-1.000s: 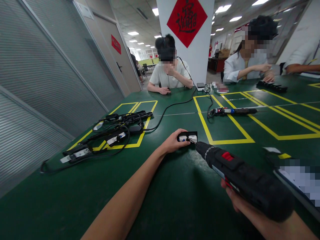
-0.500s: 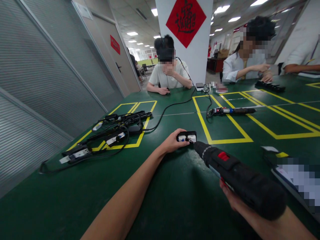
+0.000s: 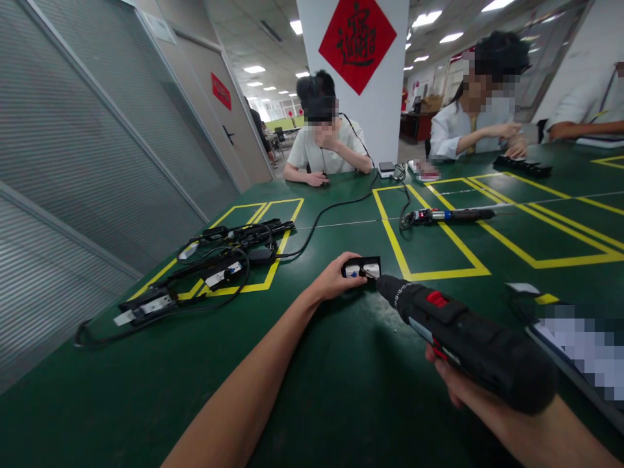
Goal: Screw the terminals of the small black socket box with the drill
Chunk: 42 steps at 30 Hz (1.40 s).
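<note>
My left hand [image 3: 336, 278] grips the left end of a small black box-like part [image 3: 374, 260] with white pieces inside, held up on the green table [image 3: 341, 364]. The fingers wrap around its edge and partly cover it. My right hand [image 3: 451, 377] is closed around the handle of a black cordless drill [image 3: 458, 331] with a red switch on top; most of that grip is hidden beneath the body. The drill points forward and left. Its thin bit [image 3: 369, 274] reaches the front of the black part, though I cannot tell whether it sits in a screw.
Black cables and power-strip-like parts [image 3: 227, 266] lie tangled at left. A pen-shaped corded tool [image 3: 451, 216] lies beyond the drill, across yellow tape [image 3: 448, 275]. A blurred flat object [image 3: 580, 357] is at right. People [image 3: 326, 149] sit across the table, one near black parts [image 3: 524, 166].
The view has shifted slightly. The black part looks tilted a little differently, and the drill's rear end sits slightly higher. Both hands keep their hold.
</note>
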### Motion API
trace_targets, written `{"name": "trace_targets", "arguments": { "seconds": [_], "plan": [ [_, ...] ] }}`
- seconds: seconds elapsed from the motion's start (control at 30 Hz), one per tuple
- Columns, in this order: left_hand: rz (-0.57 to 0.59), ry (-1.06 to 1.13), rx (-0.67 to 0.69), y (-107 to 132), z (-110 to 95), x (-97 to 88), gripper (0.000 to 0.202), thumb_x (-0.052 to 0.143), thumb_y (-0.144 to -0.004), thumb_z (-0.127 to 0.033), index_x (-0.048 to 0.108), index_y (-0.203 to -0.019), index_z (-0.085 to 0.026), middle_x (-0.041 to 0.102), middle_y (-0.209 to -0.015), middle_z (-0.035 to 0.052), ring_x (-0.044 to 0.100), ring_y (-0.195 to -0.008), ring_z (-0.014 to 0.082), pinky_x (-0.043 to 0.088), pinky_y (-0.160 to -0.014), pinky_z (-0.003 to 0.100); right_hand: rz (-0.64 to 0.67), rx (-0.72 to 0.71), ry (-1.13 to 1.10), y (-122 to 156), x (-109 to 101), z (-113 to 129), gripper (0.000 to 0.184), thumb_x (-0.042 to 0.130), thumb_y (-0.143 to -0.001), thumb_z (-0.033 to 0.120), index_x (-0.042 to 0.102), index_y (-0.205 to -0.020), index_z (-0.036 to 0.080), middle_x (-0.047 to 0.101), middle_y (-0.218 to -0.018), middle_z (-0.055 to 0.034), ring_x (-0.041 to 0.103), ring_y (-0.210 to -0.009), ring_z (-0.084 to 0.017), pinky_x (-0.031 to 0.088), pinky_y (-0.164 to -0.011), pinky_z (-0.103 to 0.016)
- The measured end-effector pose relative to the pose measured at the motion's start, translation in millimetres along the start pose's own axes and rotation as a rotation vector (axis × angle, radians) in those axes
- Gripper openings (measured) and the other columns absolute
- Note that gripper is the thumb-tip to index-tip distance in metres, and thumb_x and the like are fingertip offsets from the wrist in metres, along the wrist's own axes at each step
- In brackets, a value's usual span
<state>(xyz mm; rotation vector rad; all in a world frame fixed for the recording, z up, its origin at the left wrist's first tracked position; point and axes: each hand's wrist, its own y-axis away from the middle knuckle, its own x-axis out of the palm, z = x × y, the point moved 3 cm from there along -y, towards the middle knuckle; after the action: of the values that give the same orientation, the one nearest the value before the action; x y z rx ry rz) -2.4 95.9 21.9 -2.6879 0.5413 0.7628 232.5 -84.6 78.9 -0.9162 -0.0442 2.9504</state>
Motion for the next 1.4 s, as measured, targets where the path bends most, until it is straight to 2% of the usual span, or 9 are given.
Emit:
{"name": "trace_targets", "arguments": {
  "seconds": [0.1, 0.23, 0.33, 0.47, 0.67, 0.8, 0.97, 1.2, 1.4],
  "plan": [
    [-0.005, -0.016, -0.005, -0.2, 1.2, -0.3, 0.053, 0.071, -0.069, -0.037, 0.054, -0.115, -0.019, 0.062, -0.098, 0.0046, 0.058, -0.083, 0.0185, 0.046, -0.077, 0.031, 0.12, 0.076, 0.027, -0.9, -5.9, 4.7, 0.024, 0.061, -0.068, 0.045, 0.072, -0.063, 0.026, 0.071, -0.059, -0.0031, 0.069, -0.056, -0.021, 0.06, -0.059, -0.028],
    [0.0, -0.002, 0.011, -0.5, 2.9, 0.8, 0.053, 0.071, -0.07, -0.036, 0.053, -0.116, -0.019, 0.061, -0.099, 0.0048, 0.058, -0.085, 0.0182, 0.047, -0.077, 0.031, 0.033, 0.119, -0.027, -0.3, -9.1, 4.5, 0.026, 0.063, -0.066, 0.044, 0.076, -0.08, 0.026, 0.068, -0.054, -0.0022, 0.066, -0.048, -0.021, 0.057, -0.047, -0.028],
    [0.001, 0.005, 0.004, -0.8, 3.7, 1.6, 0.054, 0.071, -0.07, -0.036, 0.052, -0.117, -0.019, 0.061, -0.099, 0.0044, 0.058, -0.084, 0.0176, 0.047, -0.077, 0.031, 0.035, 0.121, -0.063, -1.0, -7.7, 4.3, 0.023, 0.064, -0.066, 0.046, 0.074, -0.07, 0.026, 0.069, -0.056, -0.0033, 0.067, -0.051, -0.022, 0.058, -0.051, -0.028],
    [-0.001, 0.006, -0.001, -0.9, 3.3, 2.0, 0.054, 0.071, -0.07, -0.037, 0.051, -0.117, -0.019, 0.061, -0.098, 0.0044, 0.058, -0.083, 0.0174, 0.047, -0.076, 0.031, 0.099, 0.101, -0.018, -3.8, -7.0, 2.8, 0.026, 0.06, -0.067, 0.047, 0.066, -0.054, 0.025, 0.069, -0.058, -0.0041, 0.069, -0.058, -0.022, 0.059, -0.067, -0.031],
    [-0.002, 0.012, 0.002, -1.1, 3.8, 1.4, 0.053, 0.071, -0.069, -0.037, 0.052, -0.116, -0.019, 0.061, -0.098, 0.0047, 0.058, -0.083, 0.0183, 0.047, -0.076, 0.031, 0.05, 0.162, -0.084, -0.1, -3.7, -2.7, 0.03, 0.063, -0.062, 0.048, 0.075, -0.076, 0.024, 0.07, -0.059, -0.0036, 0.069, -0.057, -0.024, 0.06, -0.061, -0.031],
    [-0.011, -0.006, 0.001, -1.4, 3.8, 1.0, 0.054, 0.072, -0.068, -0.038, 0.053, -0.115, -0.019, 0.061, -0.099, 0.0051, 0.058, -0.085, 0.019, 0.047, -0.078, 0.032, 0.105, 0.133, -0.118, 0.3, -1.5, -2.3, 0.02, 0.063, -0.066, 0.043, 0.073, -0.069, 0.025, 0.07, -0.06, -0.0024, 0.07, -0.06, -0.022, 0.058, -0.075, -0.031],
    [-0.031, -0.027, 0.002, -1.5, 4.5, 0.7, 0.054, 0.072, -0.068, -0.037, 0.054, -0.116, -0.019, 0.061, -0.101, 0.0057, 0.058, -0.086, 0.0197, 0.046, -0.08, 0.034, 0.14, 0.153, -0.095, -2.4, -3.6, -6.3, 0.023, 0.064, -0.068, 0.046, 0.074, -0.072, 0.026, 0.074, -0.072, -0.006, 0.072, -0.073, -0.025, 0.058, -0.078, -0.036],
    [-0.013, -0.031, 0.015, -0.4, 3.9, 0.4, 0.054, 0.07, -0.07, -0.035, 0.052, -0.119, -0.019, 0.06, -0.105, 0.0061, 0.058, -0.09, 0.0202, 0.045, -0.083, 0.034, 0.145, 0.16, -0.05, -1.9, -6.7, -7.8, 0.027, 0.063, -0.069, 0.047, 0.075, -0.08, 0.026, 0.072, -0.067, -0.0043, 0.07, -0.063, -0.022, 0.059, -0.071, -0.032],
    [-0.013, -0.019, 0.018, -0.7, 2.1, 0.7, 0.053, 0.07, -0.069, -0.031, 0.052, -0.118, -0.019, 0.06, -0.106, 0.0058, 0.057, -0.092, 0.0202, 0.045, -0.085, 0.034, 0.126, 0.113, -0.034, -2.2, -8.8, -0.9, 0.027, 0.06, -0.068, 0.049, 0.068, -0.056, 0.026, 0.071, -0.064, -0.0056, 0.07, -0.063, -0.024, 0.059, -0.074, -0.036]
  ]
}}
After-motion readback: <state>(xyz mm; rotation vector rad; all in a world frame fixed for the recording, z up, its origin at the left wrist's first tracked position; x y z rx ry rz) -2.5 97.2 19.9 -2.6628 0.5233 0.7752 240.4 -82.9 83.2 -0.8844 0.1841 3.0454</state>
